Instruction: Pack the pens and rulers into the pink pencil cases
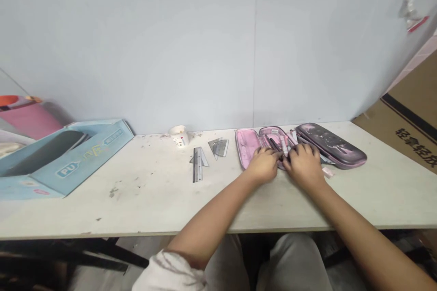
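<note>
**Which big things come first?**

A long white table [136, 204] stands against a pale partition wall [191, 45]. A cardboard carton [409, 118] sits beyond its right end, and a light blue box [68, 159] lies open on its left side.

**And toward the middle?**

An open pencil case [246, 148], pink inside, lies right of centre, with its dark glossy cover [330, 145] on the far side.

**Where are the hands?**

Both are over the case, almost touching. The left hand [262, 166] and right hand [303, 166] are curved, with fingers bent down among the pens. Whether either is gripping something, I cannot tell.

**What about the small items?**

A pale marker [283, 145] lies in the case, just beyond the hands. Left of the case are a metal ruler [197, 164], a grey see-through set square [218, 148] and a crumpled white scrap [179, 135]. A small pink-and-white piece [327, 172] sits just beside the right hand.
</note>
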`<state>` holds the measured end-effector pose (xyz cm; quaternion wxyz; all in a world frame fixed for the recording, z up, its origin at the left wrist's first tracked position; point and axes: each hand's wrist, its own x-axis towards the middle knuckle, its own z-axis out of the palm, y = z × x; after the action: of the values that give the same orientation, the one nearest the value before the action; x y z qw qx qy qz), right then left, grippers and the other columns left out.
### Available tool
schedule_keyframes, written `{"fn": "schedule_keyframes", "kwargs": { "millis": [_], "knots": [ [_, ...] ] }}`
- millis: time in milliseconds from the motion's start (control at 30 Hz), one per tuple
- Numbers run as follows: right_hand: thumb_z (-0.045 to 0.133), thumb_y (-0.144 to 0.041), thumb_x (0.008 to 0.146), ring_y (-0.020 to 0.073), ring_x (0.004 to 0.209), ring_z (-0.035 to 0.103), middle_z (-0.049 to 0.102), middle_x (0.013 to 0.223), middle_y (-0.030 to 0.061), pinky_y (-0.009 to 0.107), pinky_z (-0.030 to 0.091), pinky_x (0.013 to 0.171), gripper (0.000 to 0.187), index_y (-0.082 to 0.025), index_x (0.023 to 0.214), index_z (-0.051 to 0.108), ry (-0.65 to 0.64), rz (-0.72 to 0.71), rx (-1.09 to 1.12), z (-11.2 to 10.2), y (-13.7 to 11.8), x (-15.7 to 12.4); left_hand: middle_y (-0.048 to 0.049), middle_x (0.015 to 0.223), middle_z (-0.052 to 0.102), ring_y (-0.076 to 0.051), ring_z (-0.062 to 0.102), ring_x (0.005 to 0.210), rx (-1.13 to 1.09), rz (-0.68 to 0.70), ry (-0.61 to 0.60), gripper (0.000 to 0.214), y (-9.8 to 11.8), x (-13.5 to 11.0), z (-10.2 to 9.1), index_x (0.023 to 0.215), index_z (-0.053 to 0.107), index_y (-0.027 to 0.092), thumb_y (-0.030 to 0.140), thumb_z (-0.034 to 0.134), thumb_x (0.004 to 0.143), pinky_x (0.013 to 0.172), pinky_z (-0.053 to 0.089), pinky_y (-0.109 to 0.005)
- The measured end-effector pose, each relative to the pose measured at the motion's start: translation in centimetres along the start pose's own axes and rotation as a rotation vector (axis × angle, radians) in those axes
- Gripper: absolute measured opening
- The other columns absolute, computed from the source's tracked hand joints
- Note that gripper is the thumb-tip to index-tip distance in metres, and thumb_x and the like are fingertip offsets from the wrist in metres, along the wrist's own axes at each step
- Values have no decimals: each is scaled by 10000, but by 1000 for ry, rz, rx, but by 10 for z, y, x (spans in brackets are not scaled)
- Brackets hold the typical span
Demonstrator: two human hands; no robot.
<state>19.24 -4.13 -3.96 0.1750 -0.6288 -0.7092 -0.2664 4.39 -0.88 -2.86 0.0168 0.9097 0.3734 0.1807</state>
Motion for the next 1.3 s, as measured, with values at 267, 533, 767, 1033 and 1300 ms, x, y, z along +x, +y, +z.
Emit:
{"fn": "schedule_keyframes", "kwargs": {
  "millis": [267,533,767,1033,1300],
  "knots": [
    [381,-334,849,267,966,443,585,936,140,409,269,887,325,-133,865,636,-47,-75,96,-5,-30,18,-55,1136,592,-181,482,1067,-4,-124,89,361,-37,-28,-18,1135,570,184,233,325,873,971,333,-341],
    [361,-290,855,257,1002,454,596,983,131,421,243,926,308,-129,907,618,-155,-248,227,-12,-108,53,-101,1176,566,-202,470,1123,27,-374,133,399,-108,-80,-45,1195,502,139,172,327,838,972,344,-358],
    [330,-321,884,224,1126,441,563,1187,128,381,267,947,395,-133,1183,508,-387,-424,353,5,-178,78,-168,1328,436,-251,358,1246,32,-507,8,630,-147,-105,-44,1348,260,67,113,376,731,1047,202,-481],
    [284,-390,897,258,973,568,638,1013,187,386,350,859,472,-70,965,623,-507,-398,95,12,-176,86,-210,1174,553,-292,398,1202,65,-533,2,548,-143,-106,-42,1273,359,33,107,381,730,1045,103,-543],
    [371,-293,858,275,1002,558,632,1003,192,347,404,808,349,-64,1022,577,-501,-402,113,3,-202,102,-197,1077,597,-278,540,1041,-76,-612,122,497,-141,-105,-47,1236,389,52,105,364,743,960,325,-430]
  ]
}}
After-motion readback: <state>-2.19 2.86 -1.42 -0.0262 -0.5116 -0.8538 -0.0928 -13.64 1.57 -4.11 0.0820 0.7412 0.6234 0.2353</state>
